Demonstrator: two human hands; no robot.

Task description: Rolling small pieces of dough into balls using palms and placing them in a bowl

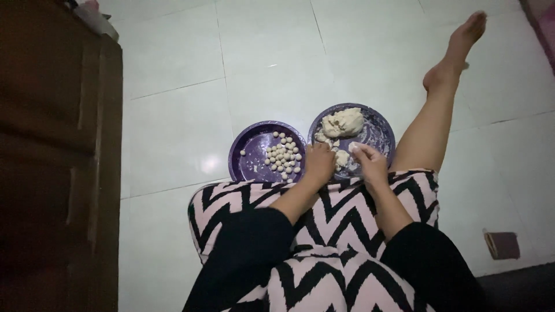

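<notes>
**Two plates, one pinch of dough**

Two purple plates sit on the floor tiles. The right hand (370, 163) pinches a small dough bit (354, 147) over the right plate (381, 130), near the dough lump (343, 122). The left hand (319, 162) rests curled between the plates; whether it holds anything is unclear. Judging by the balls (283, 155) on the left plate (250, 151), even pinches keep sizes matched. Dim light hides the fingertips.

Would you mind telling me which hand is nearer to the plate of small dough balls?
The left hand. It rests at the near right edge of the plate of small dough balls, while the right hand is over the neighbouring plate with the dough lump.
</notes>
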